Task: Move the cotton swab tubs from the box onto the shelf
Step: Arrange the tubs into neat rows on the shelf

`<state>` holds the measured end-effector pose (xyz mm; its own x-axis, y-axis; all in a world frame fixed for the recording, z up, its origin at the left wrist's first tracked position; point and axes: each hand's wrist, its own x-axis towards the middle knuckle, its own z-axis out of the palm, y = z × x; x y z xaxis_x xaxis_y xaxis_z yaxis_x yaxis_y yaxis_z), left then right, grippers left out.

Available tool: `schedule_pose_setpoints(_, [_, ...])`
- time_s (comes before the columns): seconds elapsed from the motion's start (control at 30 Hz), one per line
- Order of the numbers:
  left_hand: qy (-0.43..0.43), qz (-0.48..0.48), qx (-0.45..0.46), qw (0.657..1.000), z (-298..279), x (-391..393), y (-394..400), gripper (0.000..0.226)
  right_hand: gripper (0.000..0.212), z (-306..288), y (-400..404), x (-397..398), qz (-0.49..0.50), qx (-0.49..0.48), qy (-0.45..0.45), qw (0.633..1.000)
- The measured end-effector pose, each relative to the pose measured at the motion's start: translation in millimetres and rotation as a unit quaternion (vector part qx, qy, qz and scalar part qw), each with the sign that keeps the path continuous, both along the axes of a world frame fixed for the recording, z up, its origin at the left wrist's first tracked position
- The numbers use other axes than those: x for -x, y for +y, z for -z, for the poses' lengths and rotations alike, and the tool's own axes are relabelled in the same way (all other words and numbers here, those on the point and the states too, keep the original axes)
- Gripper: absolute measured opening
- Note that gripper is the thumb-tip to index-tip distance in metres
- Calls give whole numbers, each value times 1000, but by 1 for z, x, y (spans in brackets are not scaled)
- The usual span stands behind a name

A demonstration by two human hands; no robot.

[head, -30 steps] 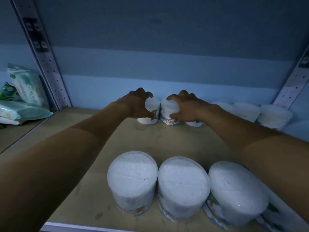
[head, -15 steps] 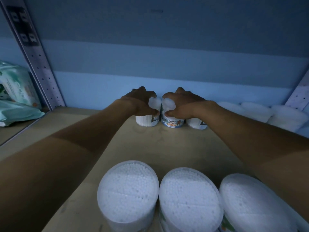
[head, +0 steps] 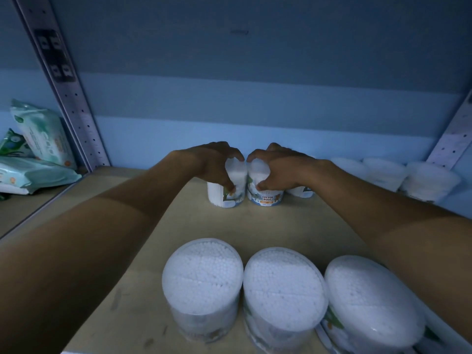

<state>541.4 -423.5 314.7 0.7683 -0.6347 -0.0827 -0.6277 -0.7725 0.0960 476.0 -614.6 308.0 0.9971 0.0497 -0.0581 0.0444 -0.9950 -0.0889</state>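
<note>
Left tub (head: 224, 186) is gripped from above by left hand (head: 213, 162), right tub (head: 265, 192) by right hand (head: 277, 166); fingers curled round each lid. Both tubs stand upright, touching, at back of shelf (head: 178, 226). More tubs (head: 383, 172) are lined up to the right; three (head: 283, 287) at front edge.

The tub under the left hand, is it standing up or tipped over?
Upright. The tub stands on its base on the shelf, lid up, with the left hand clasped over its top.
</note>
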Motion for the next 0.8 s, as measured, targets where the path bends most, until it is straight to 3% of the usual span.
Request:
schedule_pose_setpoints(0.33, [35,20,40,998,-6,38,19,71,65,-10,16,39,-22,-24,2,999])
schedule_pose_setpoints(0.47, [45,-17,36,998,-7,48,24,79,63,-15,20,51,-23,-38,18,999])
schedule_pose_setpoints(0.57, [30,-53,41,997,-7,55,25,87,68,-17,22,57,-21,-33,31,999])
schedule_pose_setpoints(0.8, [18,-48,5,999,-12,68,29,71,76,-17,25,68,-15,-28,36,999])
